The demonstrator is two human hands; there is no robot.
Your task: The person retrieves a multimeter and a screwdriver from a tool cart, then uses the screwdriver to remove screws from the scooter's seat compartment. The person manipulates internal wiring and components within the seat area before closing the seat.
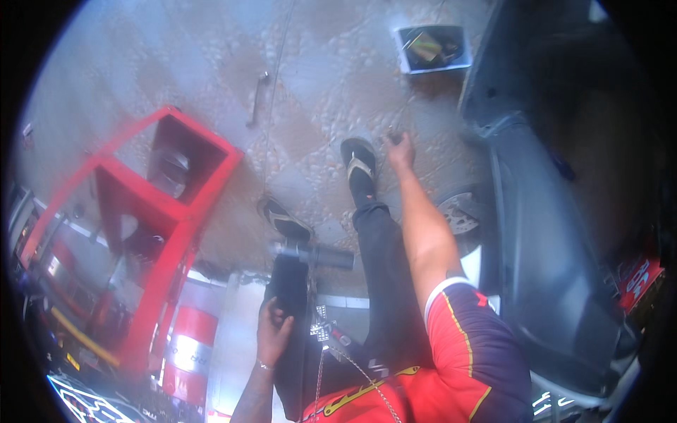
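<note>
My right hand (400, 151) reaches down close to the floor beside my right sandal (359, 158). Its fingers are drawn together around a small dark thing (393, 132), too blurred to name. On my left thigh rests my left hand (275, 331), fingers loosely bent and thumb apart, with nothing seen in it. Just beyond that hand a grey, tube-shaped thing (328, 256) lies across near my left knee; its kind is unclear. Partly hidden behind my right forearm is a round metal disc (462, 213).
A red metal frame (187, 208) with open compartments stands at left. Ahead, a bent-ended metal bar (258, 100) lies on the pebbled floor (310, 84). A white-rimmed tray (435, 69) of parts sits at upper right. Large dark bodywork (539, 233) fills the right side.
</note>
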